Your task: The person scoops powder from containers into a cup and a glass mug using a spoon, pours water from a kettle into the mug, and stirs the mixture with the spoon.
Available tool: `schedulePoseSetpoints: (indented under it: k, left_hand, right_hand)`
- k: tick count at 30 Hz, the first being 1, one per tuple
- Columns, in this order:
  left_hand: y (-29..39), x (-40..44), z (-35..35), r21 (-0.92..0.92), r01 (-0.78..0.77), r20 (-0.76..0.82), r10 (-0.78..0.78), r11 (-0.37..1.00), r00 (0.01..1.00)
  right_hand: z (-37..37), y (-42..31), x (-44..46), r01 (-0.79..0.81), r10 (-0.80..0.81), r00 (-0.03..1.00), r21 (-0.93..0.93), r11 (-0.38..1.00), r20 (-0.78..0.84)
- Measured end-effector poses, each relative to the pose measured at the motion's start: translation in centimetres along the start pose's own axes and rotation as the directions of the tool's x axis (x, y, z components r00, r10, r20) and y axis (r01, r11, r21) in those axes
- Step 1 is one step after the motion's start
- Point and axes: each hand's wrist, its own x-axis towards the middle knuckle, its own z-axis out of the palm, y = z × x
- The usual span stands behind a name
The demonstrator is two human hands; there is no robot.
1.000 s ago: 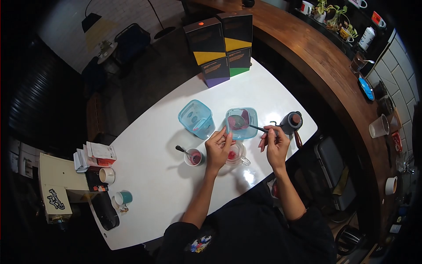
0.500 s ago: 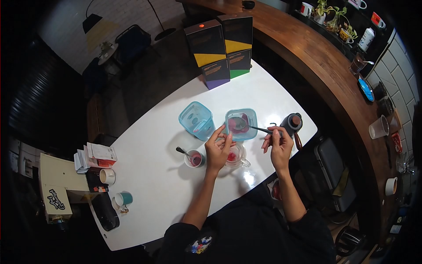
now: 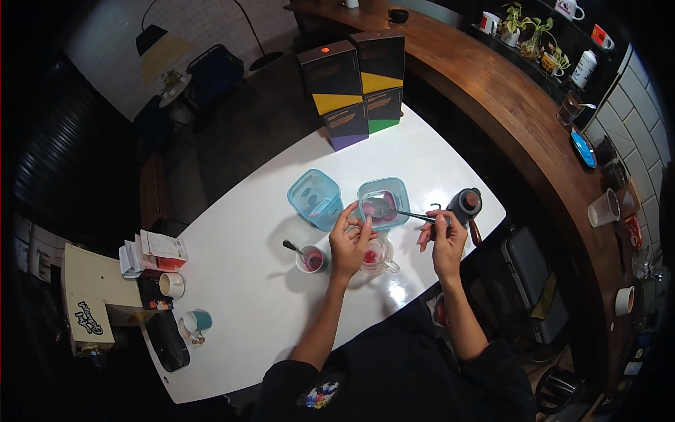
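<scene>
My left hand (image 3: 348,247) is closed on the near left corner of a light-blue plastic tub (image 3: 403,197). Pinched in my right hand (image 3: 448,245) is a long dark-handled spoon (image 3: 415,214), its head down inside that tub among pink, wet-looking contents (image 3: 372,209). Just below the tub stands a clear glass mug (image 3: 386,261) with something red in it, partly covered by my left hand. To the left of that hand, a white cup (image 3: 303,268) has reddish contents and another spoon (image 3: 289,245) leaning in it. A second light-blue tub (image 3: 304,180) stands at the upper left.
A dark flask (image 3: 465,205) stands right of my right hand. Black boxes with coloured bands (image 3: 335,70) are stacked at the table's far end. Cups (image 3: 201,320) and papers (image 3: 160,246) lie to the left. A curved wooden counter (image 3: 492,91) runs along the right.
The spoon head has shifted slightly within the tub, and my right hand has moved a little left and down. My left hand keeps its place at the tub.
</scene>
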Motion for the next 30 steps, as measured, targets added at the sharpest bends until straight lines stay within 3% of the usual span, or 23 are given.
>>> schedulePoseSetpoints:
  k: [30]
  left_hand:
    - [-0.74, 0.51, -0.03, -0.023, -0.023, -0.026, 0.022, 0.999, 0.999]
  right_hand:
    - [-0.35, -0.04, -0.1, -0.024, 0.026, 0.999, 0.06, 0.998, -0.033]
